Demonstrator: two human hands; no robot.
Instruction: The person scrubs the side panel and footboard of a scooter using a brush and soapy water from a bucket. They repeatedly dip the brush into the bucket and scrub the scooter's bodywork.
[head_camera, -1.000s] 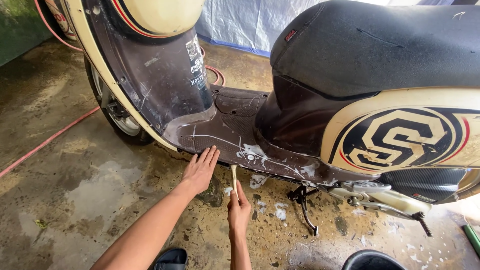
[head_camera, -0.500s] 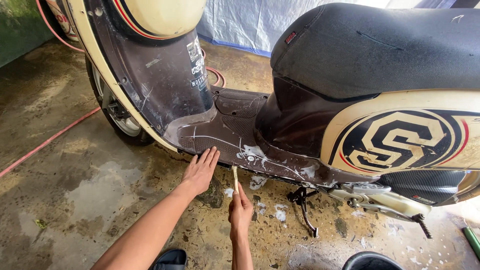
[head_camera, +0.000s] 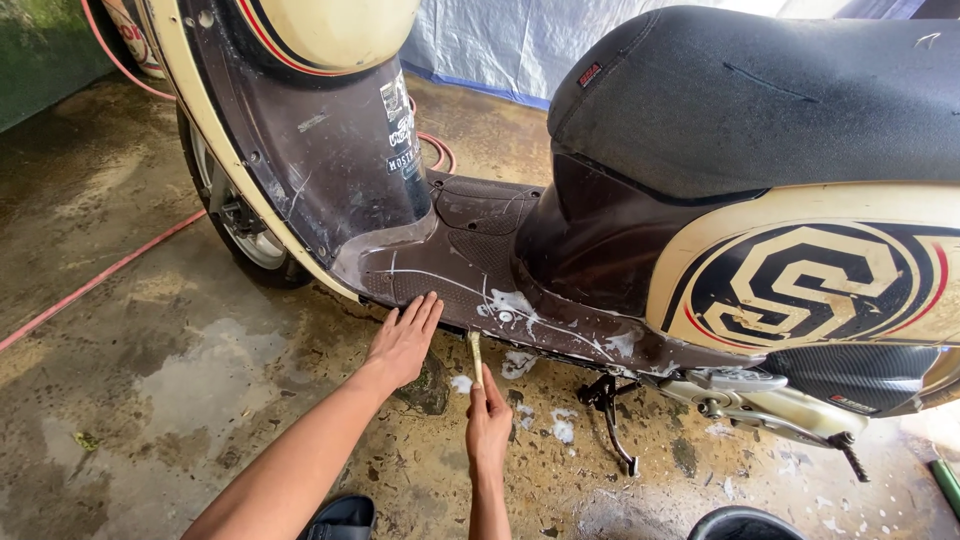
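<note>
So the brush (head_camera: 474, 347), a thin pale-handled one, is pinched in the right hand (head_camera: 488, 425), fingers closed on the lower end of the handle, with the tip poking up under the edge of the scooter's footboard (head_camera: 470, 262). Can't make out the bristles, they're tucked up against the underside. The left hand (head_camera: 404, 340) is open, fingers together and stretched flat, fingertips touching the lower lip of the footboard just left of the brush. The footboard is brown and wet, with white soap streaks and blobs of foam (head_camera: 510, 303) running along it. More foam lies on the wet concrete floor (head_camera: 150, 380) right below. The kickstand (head_camera: 612, 415) hangs down a bit to the right of the right hand. Above that sits the black seat (head_camera: 760, 95) and the cream side panel (head_camera: 810, 280) with a black hexagon graphic. Front wheel (head_camera: 240, 225) is off to the left, and a red hose (head_camera: 100, 280) snakes over the floor past it.
</note>
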